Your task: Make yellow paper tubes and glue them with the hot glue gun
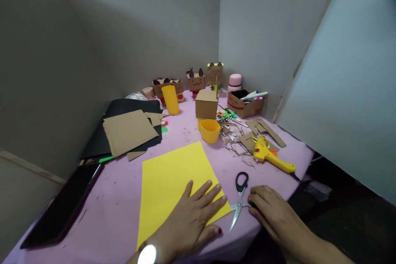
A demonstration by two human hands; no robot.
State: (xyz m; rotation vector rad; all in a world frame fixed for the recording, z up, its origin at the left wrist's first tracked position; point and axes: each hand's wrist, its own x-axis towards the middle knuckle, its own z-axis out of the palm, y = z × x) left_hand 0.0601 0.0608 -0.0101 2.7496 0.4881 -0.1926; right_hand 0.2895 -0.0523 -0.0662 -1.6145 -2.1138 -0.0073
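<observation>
Left hand [194, 213] splayed flat, I pin the yellow paper [168, 185], seemingly to steady it, while my right hand [269, 207] grips one handle of the scissors [239, 205].

The head camera faces forward and down, near the table [114, 204].

The paper [168, 181] lay on the table [108, 214], left of the scissors [239, 204]. A glue gun [268, 154] lay beyond them, rightward. Behind, pens [254, 96] sat in a box [246, 110]. Leftward, cardboard [130, 133] lay on sheets [133, 106].
</observation>
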